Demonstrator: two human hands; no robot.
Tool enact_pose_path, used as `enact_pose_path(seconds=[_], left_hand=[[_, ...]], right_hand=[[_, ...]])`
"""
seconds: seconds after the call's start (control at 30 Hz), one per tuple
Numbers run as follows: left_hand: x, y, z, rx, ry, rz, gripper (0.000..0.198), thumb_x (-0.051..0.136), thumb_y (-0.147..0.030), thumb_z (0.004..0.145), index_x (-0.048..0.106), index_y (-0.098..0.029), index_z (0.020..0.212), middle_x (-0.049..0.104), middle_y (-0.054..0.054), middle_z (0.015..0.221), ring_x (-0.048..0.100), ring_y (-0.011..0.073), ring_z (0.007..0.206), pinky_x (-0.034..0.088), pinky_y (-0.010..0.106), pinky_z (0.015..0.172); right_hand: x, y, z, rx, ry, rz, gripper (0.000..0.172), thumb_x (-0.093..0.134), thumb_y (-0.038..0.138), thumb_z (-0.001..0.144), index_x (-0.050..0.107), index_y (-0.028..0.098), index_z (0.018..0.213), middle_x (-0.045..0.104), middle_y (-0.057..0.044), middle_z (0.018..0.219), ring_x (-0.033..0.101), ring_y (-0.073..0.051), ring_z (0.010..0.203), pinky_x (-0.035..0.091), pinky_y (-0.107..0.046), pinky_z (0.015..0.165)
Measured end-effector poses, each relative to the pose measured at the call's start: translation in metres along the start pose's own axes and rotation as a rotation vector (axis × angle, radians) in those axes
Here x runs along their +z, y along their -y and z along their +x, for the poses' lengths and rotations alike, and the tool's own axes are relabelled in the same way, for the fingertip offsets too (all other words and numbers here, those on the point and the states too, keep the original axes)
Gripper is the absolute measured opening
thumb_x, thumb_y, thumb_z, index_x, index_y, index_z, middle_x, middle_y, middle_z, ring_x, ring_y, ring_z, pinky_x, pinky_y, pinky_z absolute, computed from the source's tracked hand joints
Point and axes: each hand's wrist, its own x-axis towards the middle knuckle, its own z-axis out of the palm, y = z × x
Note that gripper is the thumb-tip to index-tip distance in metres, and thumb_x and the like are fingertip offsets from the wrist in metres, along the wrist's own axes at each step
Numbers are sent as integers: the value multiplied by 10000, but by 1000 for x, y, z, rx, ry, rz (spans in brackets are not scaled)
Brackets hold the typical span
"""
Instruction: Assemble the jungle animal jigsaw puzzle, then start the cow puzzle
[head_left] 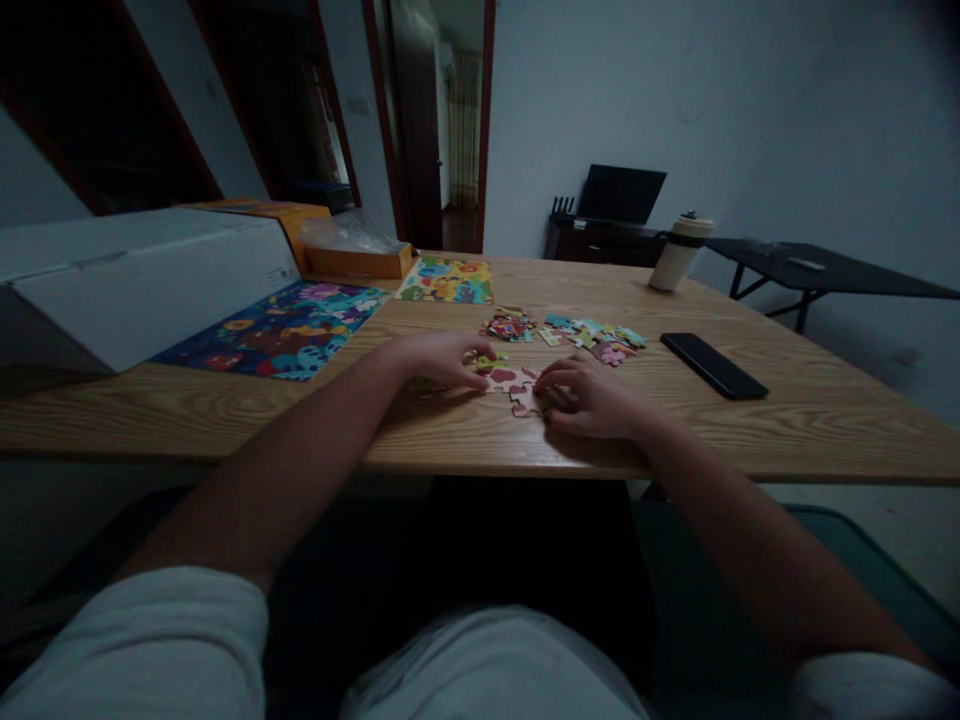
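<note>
Head view: joined pink puzzle pieces lie on the table; the left hand, thumb and fingers parted, rests at their left end; the right hand bends its fingers at their right edge, its grip impossible to tell; loose pieces lie beyond.

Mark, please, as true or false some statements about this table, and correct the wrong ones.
1. Pink printed puzzle pieces lie between the left hand and the right hand. True.
2. The black rectangular phone lies to the right of the right hand. True.
3. The cream cylindrical bottle with a dark band is lying on its side. False: the bottle stands upright.
4. The clear plastic bag lies under the phone. False: the bag is in the shallow orange box.
</note>
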Motion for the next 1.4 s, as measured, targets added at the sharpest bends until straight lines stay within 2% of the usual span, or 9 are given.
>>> enact_pose_path(seconds=[0.07,0.13,0.3,0.63,0.9,1.03,1.13,1.3,1.4], left_hand=[[0,0,0,7,-9,16,735,615,-618,799,492,-254,1425,549,87,1423,529,268,1227,415,334,990],[1,-1,1,12,-19,25,727,606,-619,807,494,-251,1423,544,95,1427,529,271,1227,414,340,986],[1,-4,1,19,-21,22,644,597,-595,825,536,-264,1373,571,75,1392,543,254,1200,420,313,951],[2,-3,3,37,-23,27,634,597,-597,828,552,-257,1361,603,71,1348,545,255,1197,418,306,955],[2,-3,2,27,-4,20,638,607,-570,825,526,-250,1371,577,77,1379,553,244,1194,430,309,963],[3,-2,3,16,1,7,664,621,-580,809,520,-266,1386,576,75,1382,550,257,1196,430,322,957],[4,-1,3,18,-9,6,664,620,-587,805,526,-274,1382,578,76,1380,548,259,1198,428,323,951],[4,-1,3,15,-10,7,684,610,-607,800,535,-241,1373,587,93,1364,561,266,1175,433,335,942],[4,-1,3,37,-14,2,669,614,-591,803,546,-228,1362,583,98,1368,555,265,1181,430,325,939]], right_hand=[[-2,2,0,17,7,1,261,654,351,830,733,215,1038,707,-94,1032,577,-289,1025,421,-438,925],[-3,5,1,17,-1,5,311,620,439,877,730,207,1052,702,-106,1017,585,-278,985,430,-429,899],[0,8,2,-2,-18,6,402,600,530,894,723,240,1145,680,-114,1134,584,-281,1036,428,-434,921],[-1,3,0,-8,-10,7,296,611,358,886,726,248,1135,684,-102,1130,575,-287,1059,425,-457,940],[-2,8,-1,-2,0,7,321,625,403,870,729,209,1105,675,-124,1045,579,-279,1000,444,-416,875],[0,8,-2,56,-19,31,422,631,400,865,661,217,1244,676,-97,961,593,-255,931,458,-384,811],[1,7,-3,87,-5,86,485,646,392,851,615,227,1306,682,-93,1029,613,-236,920,469,-367,801],[6,4,-3,130,-23,126,473,637,372,852,604,241,1305,691,-90,1069,632,-231,928,480,-374,825],[5,2,-4,99,-12,114,507,647,376,842,592,222,1323,673,-107,1135,620,-250,989,479,-393,864]])
